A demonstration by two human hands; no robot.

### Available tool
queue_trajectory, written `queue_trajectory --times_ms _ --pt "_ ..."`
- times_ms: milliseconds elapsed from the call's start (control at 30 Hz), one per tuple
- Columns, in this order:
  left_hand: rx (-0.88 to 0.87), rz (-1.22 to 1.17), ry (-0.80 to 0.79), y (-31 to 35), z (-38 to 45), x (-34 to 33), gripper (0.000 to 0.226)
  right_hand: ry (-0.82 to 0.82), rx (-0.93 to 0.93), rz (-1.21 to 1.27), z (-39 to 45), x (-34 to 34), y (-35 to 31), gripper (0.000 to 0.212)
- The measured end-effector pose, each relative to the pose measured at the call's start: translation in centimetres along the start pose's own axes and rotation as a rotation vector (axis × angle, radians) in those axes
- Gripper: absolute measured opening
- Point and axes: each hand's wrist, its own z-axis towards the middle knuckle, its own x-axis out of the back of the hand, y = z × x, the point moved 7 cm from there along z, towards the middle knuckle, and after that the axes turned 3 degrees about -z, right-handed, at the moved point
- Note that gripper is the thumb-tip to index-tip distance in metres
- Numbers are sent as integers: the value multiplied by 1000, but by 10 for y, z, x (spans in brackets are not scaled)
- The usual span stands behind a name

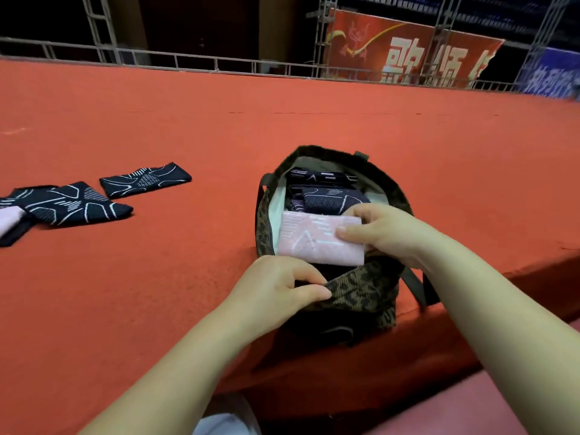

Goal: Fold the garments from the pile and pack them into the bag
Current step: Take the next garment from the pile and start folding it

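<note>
My left hand [282, 285] pinches the bag [354, 293] rim open, low in the frame. My right hand [381, 233] pinches the folded pink garment [314, 241], half inside. I think pushing it down comes next.

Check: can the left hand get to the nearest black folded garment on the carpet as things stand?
Probably yes, once it lets go. The left hand is pinching the bag rim to hold it open; the black folded garment lies on bare red carpet to its left, with nothing between.
</note>
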Motion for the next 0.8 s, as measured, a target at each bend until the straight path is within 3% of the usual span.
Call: queue_trajectory --times_ms 133,400,500,567,667,700,800 --pt "10 -34 32 -1 -4 2 5 -52 -62 -302 -1 14 12 16" --pt "-62 12 33 12 1 4 14 -163 -145 -536 -7 15 15 19" --pt "-52 52 33 4 8 1 15 -101 -190 -586 -11 16 14 29" --pt "-65 109 19 2 10 0 11 34 -152 -693 -18 22 4 29" --pt "-98 163 18 1 11 0 26 243 108 -648 -34 27 -24 10" --pt "-106 162 14 1 11 -1 28 200 178 -586 -37 21 -29 8" --pt "-103 119 -35 0 11 -5 28 -130 149 -520 -31 -11 -16 39"
